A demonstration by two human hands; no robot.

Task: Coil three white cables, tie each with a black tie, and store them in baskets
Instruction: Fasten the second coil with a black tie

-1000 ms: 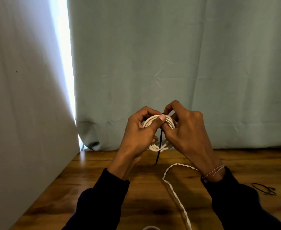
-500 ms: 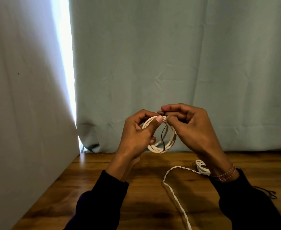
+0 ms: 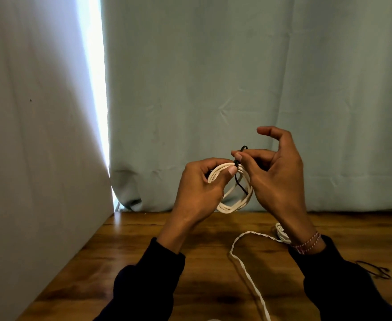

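Observation:
A small coil of white cable (image 3: 234, 201) hangs in the air above the wooden table (image 3: 144, 262). My left hand (image 3: 199, 193) grips the coil's upper left side, thumb pressed on top of the strands. A thin black tie (image 3: 238, 177) runs over the coil's top and down across its middle. My right hand (image 3: 276, 177) pinches the tie's upper end between thumb and a finger, the other fingers spread upward. A second white cable (image 3: 248, 272) lies loose on the table below, partly bunched behind my right wrist.
Another black tie (image 3: 375, 271) lies on the table at the right, beside my right sleeve. A grey-green curtain (image 3: 236, 89) hangs close behind the table. A pale wall (image 3: 28, 158) closes the left side. No basket is in view.
My right hand has lifted and its fingers have spread, drawing the black tie's end up above the coil. The left hand keeps its grip on the coil.

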